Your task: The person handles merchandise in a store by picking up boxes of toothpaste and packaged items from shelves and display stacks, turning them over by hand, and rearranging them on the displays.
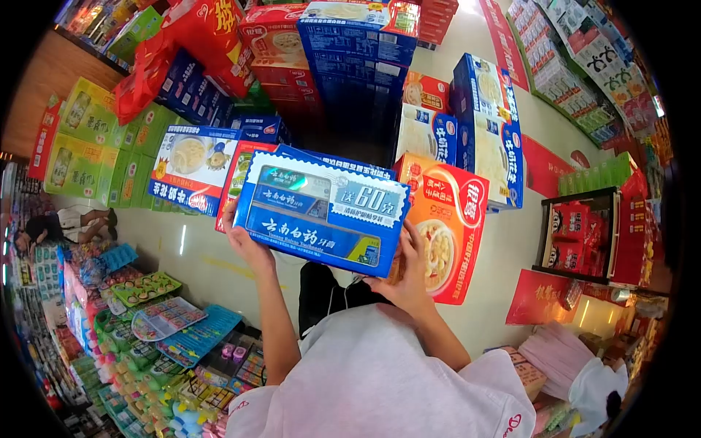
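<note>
1. Left grip (250, 247): bare hand, closed on the left end of a flat, blue-and-white toothpaste box with a clear window (314, 228); fingers at its lower left corner.
2. Right grip (410, 288): bare hand, holding the same box at its lower right corner.
3. Toothpaste box sits between the two grips, raised in front of the body, printed face to the camera, tilted slightly down toward the right grip. Smaller packs show through the window.
4. Just beyond the right grip: large red-orange carton with a bowl picture (447, 233), partly behind the toothpaste box; whether they touch, cannot tell.
5. Forward and left of the left grip: white-and-blue carton with a bowl picture (191, 162); farther out, stacked green cartons (91, 139).
6. Ahead of both grips: tall stack of dark blue cartons (358, 55).
7. Well right of the right grip: red packets in a black-framed shelf (573, 230).
8. Below the left grip: pale, glossy floor (186, 244).
</note>
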Motion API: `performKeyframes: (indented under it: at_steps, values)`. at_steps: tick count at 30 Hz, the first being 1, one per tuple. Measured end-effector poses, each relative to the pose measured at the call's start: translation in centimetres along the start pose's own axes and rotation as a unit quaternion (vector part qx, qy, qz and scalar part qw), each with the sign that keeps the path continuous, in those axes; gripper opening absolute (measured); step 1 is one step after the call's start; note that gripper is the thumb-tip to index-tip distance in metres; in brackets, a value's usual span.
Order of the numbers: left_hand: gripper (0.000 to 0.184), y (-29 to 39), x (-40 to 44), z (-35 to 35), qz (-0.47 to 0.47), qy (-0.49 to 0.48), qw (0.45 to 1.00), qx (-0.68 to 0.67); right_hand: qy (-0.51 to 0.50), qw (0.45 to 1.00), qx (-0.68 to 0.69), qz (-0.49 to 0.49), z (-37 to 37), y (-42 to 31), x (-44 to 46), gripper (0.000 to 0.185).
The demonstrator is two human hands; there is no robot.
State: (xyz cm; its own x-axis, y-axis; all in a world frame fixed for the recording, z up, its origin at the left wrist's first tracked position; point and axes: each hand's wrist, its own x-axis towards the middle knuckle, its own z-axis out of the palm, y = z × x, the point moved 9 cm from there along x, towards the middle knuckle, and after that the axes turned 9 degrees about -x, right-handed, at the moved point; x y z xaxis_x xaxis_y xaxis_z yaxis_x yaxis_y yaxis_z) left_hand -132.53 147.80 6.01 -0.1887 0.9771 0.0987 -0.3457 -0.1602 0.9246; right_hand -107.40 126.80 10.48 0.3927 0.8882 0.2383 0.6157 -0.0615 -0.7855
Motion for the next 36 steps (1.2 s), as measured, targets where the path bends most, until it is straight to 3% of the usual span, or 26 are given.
performKeyframes:
  at_steps: [3,6,7,11,13,16,20,21,24,26,30,33,34,36]
  values:
    - [0.104,-1.0,2.0,0.8,-0.04,-0.08,0.991,0.097,-0.023,0.999,-0.016,0.036,0.2,0.2,1.0,0.109]
    - [0.108,-2.0,3.1,1.3,-0.072,-0.137,0.981,0.115,-0.029,0.998,-0.037,0.046,0.5,0.5,1.0,0.112]
    - [0.109,-2.5,2.9,0.5,-0.087,-0.117,0.983,0.112,-0.03,0.998,-0.037,0.042,0.6,0.6,1.1,0.113]
    - [0.109,-4.2,2.4,-2.2,-0.105,-0.068,0.982,0.139,-0.022,0.998,-0.036,0.036,0.6,0.9,2.1,0.118]
    - [0.081,-3.4,2.1,-1.1,-0.043,-0.161,0.965,0.203,-0.008,0.998,0.003,0.054,0.3,1.3,2.4,0.123]
    - [0.078,-2.4,1.5,-0.2,-0.062,-0.186,0.952,0.235,-0.027,0.996,0.001,0.083,0.0,1.4,3.3,0.129]
    - [0.087,-1.4,0.7,1.7,-0.067,-0.273,0.95,0.136,-0.058,0.994,0.056,0.076,-0.8,1.0,5.1,0.136]
    - [0.087,-1.4,0.7,1.6,-0.083,-0.257,0.955,0.12,-0.065,0.993,0.07,0.069,-1.1,1.1,5.7,0.137]
    - [0.076,-1.4,0.4,1.3,-0.1,-0.204,0.97,0.08,-0.111,0.993,0.037,0.005,-1.0,1.0,7.1,0.136]
    - [0.075,-1.1,0.0,2.0,-0.1,-0.181,0.975,0.076,-0.148,0.988,-0.032,-0.015,-0.5,0.9,7.4,0.12]
    - [0.074,-0.8,-0.3,1.0,-0.096,-0.103,0.987,0.081,-0.139,0.99,-0.012,0.021,-0.1,0.7,7.4,0.106]
    - [0.074,-1.3,-0.9,-1.8,-0.122,-0.07,0.986,0.086,-0.114,0.993,-0.035,-0.012,-0.1,-0.2,6.7,0.097]
    - [0.074,-0.7,-1.0,-2.6,-0.125,-0.072,0.986,0.086,-0.114,0.993,-0.035,-0.009,-0.2,-0.2,6.3,0.097]
    - [0.071,0.5,-1.9,-2.3,-0.147,-0.197,0.956,0.161,-0.142,0.99,-0.006,-0.012,0.3,-0.6,5.4,0.094]
